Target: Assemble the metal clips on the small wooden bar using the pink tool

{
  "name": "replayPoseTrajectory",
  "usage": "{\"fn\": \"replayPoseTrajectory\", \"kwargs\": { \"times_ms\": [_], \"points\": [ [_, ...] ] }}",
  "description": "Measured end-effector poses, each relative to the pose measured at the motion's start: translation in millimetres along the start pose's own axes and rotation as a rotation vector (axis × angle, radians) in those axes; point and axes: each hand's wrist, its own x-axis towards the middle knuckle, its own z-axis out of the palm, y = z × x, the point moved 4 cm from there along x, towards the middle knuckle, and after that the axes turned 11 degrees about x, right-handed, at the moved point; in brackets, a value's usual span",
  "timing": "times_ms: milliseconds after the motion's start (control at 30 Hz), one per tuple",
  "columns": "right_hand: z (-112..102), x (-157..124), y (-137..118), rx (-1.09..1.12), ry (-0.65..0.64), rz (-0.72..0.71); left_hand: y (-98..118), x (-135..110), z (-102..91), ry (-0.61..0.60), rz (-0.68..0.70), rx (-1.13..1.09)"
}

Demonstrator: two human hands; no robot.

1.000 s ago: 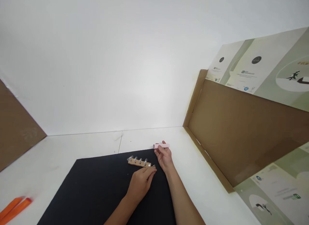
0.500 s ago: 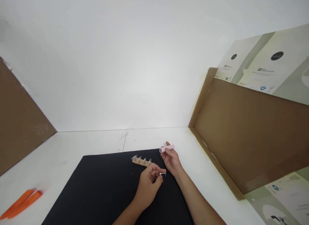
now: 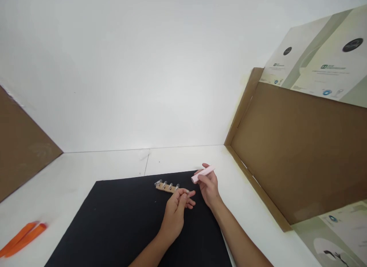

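My left hand [image 3: 175,210] is over the black mat, thumb and index finger pinched around a small shiny piece [image 3: 187,191]. Most of that piece is hidden by the fingers. Just beyond the left hand lies a tan, cardboard-like strip [image 3: 164,188] bearing several small clear pieces on metal bases in a row. My right hand [image 3: 210,186] is closed around a pale pink tube [image 3: 203,174], tilted up to the right above the mat's far right corner. The two hands are close together but apart.
The black mat [image 3: 120,217] covers part of the white table [image 3: 77,171]. Two orange strips [image 3: 23,240] lie at the lower left. A brown panel [image 3: 301,152] with printed sheets [image 3: 323,64] stands on the right, another brown panel [image 3: 23,148] on the left, and a white wall [image 3: 143,75] behind.
My right hand has lifted the pink tube slightly up and to the right. The left hand has turned, so the small piece shows less between its fingers. The camera view has shifted a little.
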Motion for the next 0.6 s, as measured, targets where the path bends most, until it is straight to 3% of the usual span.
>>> {"fn": "replayPoseTrajectory", "kwargs": {
  "times_ms": [167,400,600],
  "points": [
    [8.1,-8.2,-8.8,-0.268,-0.035,-0.137,1.7,0.7,0.4,0.002,0.033,0.013],
    [9.0,-12.4,-15.9,-0.348,0.005,-0.27,0.2,3.9,0.2,0.035,0.016,0.039],
    [16.0,-15.6,-20.1,-0.423,-0.086,-0.301,-4.1,4.3,-0.9,0.092,-0.008,0.041]
  ]
}}
